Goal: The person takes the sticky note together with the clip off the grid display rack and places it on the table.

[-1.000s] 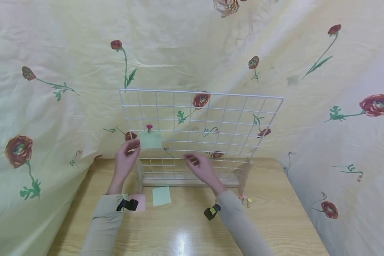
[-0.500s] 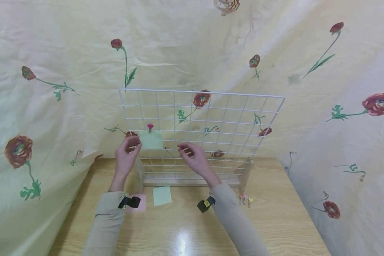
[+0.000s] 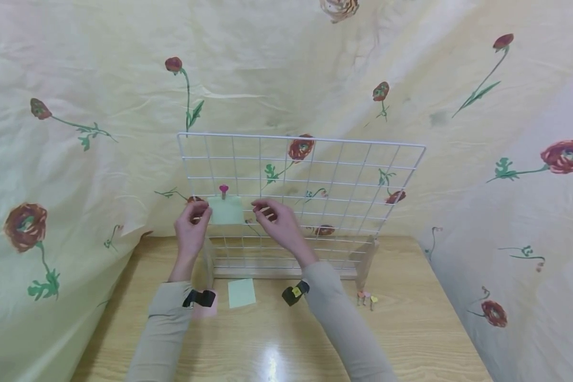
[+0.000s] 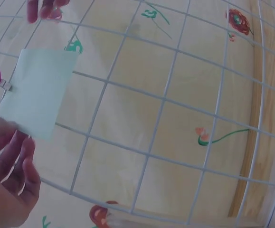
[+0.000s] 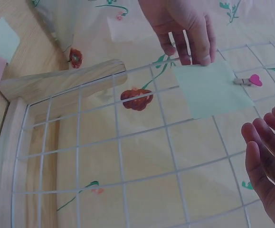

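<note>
A pale green paper note [image 3: 226,210] hangs on the white wire grid [image 3: 310,183], fastened at its top edge by a small clothespin with a pink heart [image 3: 224,189]. My left hand [image 3: 191,228] pinches the note's left edge, thumb in front, as the right wrist view shows. On the other side, my right hand [image 3: 279,225] hovers just off the note's right edge with loosely bent fingers and nothing in them. In the left wrist view only the fingertips [image 4: 46,10] of that hand show at the top.
On the wooden table [image 3: 277,339] lie another green note [image 3: 241,293] and a pink note [image 3: 206,306], partly under the left wrist. Several heart clothespins [image 3: 366,298] lie at the right. A wooden base [image 3: 286,273] carries the grid; flowered cloth [image 3: 100,175] hangs behind.
My right hand has moved left and up, toward the note's right edge. My left hand has shifted slightly right onto the note's left edge. The note and clothespin stay in place.
</note>
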`<state>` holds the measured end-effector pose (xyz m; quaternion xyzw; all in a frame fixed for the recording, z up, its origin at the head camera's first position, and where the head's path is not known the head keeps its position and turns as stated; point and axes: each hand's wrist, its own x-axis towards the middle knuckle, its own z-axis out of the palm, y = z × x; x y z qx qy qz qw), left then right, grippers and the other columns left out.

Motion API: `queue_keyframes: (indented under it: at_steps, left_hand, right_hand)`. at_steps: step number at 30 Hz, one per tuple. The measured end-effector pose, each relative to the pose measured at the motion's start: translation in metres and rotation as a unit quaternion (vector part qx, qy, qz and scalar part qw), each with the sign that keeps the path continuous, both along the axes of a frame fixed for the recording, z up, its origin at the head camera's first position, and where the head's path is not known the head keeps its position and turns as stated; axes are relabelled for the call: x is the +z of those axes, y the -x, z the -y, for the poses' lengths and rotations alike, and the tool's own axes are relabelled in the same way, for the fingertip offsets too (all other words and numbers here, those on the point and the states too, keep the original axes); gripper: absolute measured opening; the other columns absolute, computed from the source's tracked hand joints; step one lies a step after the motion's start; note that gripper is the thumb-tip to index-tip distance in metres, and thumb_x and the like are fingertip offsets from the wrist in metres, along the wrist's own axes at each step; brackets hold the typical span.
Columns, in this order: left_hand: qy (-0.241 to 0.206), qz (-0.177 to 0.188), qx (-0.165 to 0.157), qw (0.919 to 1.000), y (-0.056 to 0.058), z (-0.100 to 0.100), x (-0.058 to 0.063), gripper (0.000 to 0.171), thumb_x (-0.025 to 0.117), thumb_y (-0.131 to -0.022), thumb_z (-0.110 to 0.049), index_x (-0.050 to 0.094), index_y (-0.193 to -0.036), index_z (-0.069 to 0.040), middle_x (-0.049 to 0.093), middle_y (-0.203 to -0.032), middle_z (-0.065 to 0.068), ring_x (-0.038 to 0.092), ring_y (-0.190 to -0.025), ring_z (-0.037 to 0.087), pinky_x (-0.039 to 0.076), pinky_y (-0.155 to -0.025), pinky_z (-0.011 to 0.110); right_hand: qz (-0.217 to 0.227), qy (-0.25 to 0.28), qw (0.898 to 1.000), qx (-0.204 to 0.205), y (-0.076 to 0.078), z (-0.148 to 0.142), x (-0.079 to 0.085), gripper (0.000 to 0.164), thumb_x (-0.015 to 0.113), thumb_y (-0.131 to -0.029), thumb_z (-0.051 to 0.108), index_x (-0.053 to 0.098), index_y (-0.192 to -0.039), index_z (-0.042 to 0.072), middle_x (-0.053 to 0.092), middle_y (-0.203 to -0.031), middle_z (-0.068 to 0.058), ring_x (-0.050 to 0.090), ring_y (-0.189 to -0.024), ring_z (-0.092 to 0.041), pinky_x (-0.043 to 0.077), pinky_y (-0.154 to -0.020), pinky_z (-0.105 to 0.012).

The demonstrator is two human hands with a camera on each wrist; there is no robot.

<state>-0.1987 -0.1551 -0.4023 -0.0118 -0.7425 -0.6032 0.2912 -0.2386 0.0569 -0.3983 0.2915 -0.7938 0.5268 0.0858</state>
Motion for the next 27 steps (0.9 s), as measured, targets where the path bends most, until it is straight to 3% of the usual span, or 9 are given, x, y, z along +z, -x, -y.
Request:
queue_keyframes:
  at_steps: [5,10,16,27]
  left_hand:
    - [-0.007,0.002,0.011,0.9999,0.001,-0.002,0.002,0.017,0.063,-0.089,0.006,0.061,-0.104,0.014,0.064,-0.098,0.029,0.057,-0.08,0.008,0.045,-0.066,0.013]
    - [-0.009,0.012,-0.003,0.9999,0.002,-0.001,0.001,0.018,0.063,-0.089,0.006,0.061,-0.104,0.014,0.063,-0.099,0.029,0.057,-0.081,0.009,0.045,-0.067,0.015]
    - [-0.039,0.008,-0.02,0.999,0.004,0.001,-0.003,0.02,0.063,-0.088,0.007,0.06,-0.106,0.014,0.062,-0.099,0.027,0.058,-0.081,0.009,0.049,-0.069,0.014]
    - [-0.058,-0.02,-0.008,0.9981,0.0,0.002,-0.01,0.019,0.061,-0.089,0.009,0.058,-0.107,0.016,0.061,-0.101,0.031,0.06,-0.08,0.006,0.051,-0.074,0.014]
  right_hand:
    - [0.008,0.008,1.0,0.012,0.004,0.007,0.008,0.023,0.059,-0.095,0.007,0.063,-0.117,0.003,0.065,-0.104,-0.007,0.064,-0.086,-0.016,0.055,-0.076,-0.028]
    - [0.012,0.001,1.0,0.014,0.006,0.018,0.02,0.024,0.059,-0.095,0.008,0.063,-0.118,0.005,0.065,-0.105,-0.006,0.062,-0.087,-0.015,0.054,-0.077,-0.027]
    - [-0.017,-0.029,0.999,0.017,0.006,0.036,0.031,0.029,0.06,-0.093,0.006,0.061,-0.122,0.004,0.064,-0.107,-0.008,0.062,-0.089,-0.017,0.053,-0.074,-0.022]
    - [-0.042,-0.031,0.999,-0.014,0.009,0.053,0.033,0.032,0.061,-0.093,0.004,0.062,-0.124,0.0,0.064,-0.096,-0.009,0.062,-0.081,-0.017,0.052,-0.069,-0.019]
